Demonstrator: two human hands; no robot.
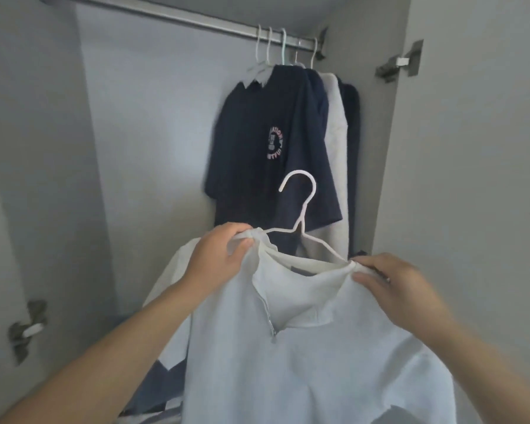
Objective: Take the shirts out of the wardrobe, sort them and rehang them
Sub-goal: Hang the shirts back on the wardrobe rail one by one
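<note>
A white zip-neck shirt (303,362) sits on a white hanger (300,215), held up in front of the open wardrobe. The left hand (218,258) has its grip clamped on the shirt's left shoulder, the right hand (395,283) pinches the right shoulder. Behind, a navy shirt (257,148) with a round logo hangs from the rail (166,12) beside what seem to be three more garments.

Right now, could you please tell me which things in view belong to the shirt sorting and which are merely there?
Belonging to the job:
white zip-neck shirt, gripped by left hand and right hand
white wire hanger inside it
navy printed T-shirt and the shirts behind it
metal wardrobe rail

Merely there:
metal door hinges
folded clothes below
</note>
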